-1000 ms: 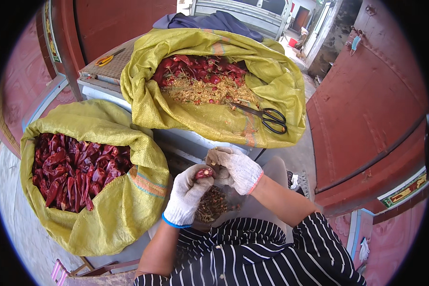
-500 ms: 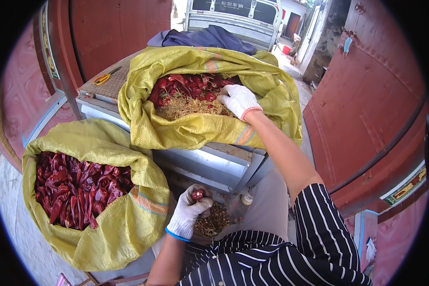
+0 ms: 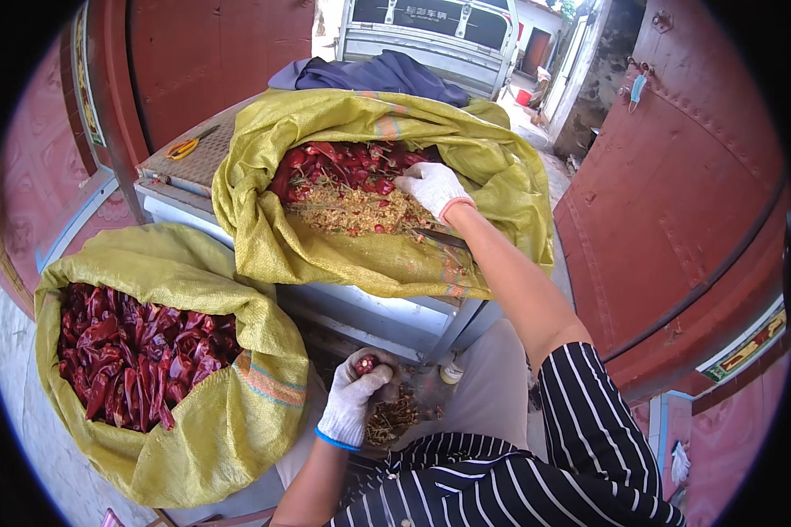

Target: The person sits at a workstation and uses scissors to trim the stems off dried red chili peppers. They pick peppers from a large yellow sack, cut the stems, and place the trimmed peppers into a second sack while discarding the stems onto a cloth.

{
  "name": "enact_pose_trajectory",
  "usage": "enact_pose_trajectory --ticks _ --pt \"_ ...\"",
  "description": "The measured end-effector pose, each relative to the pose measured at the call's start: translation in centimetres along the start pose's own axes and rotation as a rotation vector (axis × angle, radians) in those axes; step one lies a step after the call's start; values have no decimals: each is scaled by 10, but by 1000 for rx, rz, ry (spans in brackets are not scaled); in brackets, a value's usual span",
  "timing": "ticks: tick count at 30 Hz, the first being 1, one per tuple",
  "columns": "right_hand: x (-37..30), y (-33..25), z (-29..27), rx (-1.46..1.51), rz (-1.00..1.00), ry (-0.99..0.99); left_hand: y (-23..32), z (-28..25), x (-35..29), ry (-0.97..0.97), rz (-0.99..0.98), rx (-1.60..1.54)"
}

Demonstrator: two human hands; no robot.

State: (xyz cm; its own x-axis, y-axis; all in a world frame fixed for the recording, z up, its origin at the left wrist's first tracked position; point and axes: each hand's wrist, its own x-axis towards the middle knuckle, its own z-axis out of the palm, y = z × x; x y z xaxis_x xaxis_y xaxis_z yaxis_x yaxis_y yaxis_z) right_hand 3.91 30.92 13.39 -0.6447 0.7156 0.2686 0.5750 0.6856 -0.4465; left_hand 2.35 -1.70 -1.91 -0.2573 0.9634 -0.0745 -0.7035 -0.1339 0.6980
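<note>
My left hand (image 3: 360,395), in a white knit glove with a blue cuff, is closed around a dark red dried chili pepper (image 3: 366,364), low in front of my lap. My right hand (image 3: 432,187), in a white glove with a pink cuff, reaches into the far yellow-green woven sack (image 3: 325,255). Its fingers are bent and close together at the red chili peppers (image 3: 351,162); whatever they grip is hidden. A dark pointed blade (image 3: 444,238) shows below that wrist, over yellowish seeds and stem bits (image 3: 351,209); whether it is held I cannot tell.
A second yellow-green sack (image 3: 264,430), full of dried red chilies (image 3: 141,351), stands at the left. Yellow-handled scissors (image 3: 183,149) lie on the worn surface behind. Loose stems (image 3: 391,420) sit below my left hand. Behind are dark cloth (image 3: 369,75) and a vehicle's metal frame (image 3: 431,51).
My right hand has shifted slightly left over the peppers, and the dark blade below its wrist has come into view. My left hand still holds its chili. The view has tilted slightly.
</note>
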Motion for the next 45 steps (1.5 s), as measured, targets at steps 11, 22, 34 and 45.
enact_pose_trajectory --ticks 11,22,34,45 --pt "25 11 11 -47 -10 -1 20 20 -4 -159 161 -154" --pt "-128 -33 -62 1002 337 -401 17 16 8 -46 295 -211" --pt "-149 -82 -29 -80 -230 -653 7 16 1 31 147 -140" --pt "60 -20 2 -31 45 88 -14 -8 2 49 -55 -181"
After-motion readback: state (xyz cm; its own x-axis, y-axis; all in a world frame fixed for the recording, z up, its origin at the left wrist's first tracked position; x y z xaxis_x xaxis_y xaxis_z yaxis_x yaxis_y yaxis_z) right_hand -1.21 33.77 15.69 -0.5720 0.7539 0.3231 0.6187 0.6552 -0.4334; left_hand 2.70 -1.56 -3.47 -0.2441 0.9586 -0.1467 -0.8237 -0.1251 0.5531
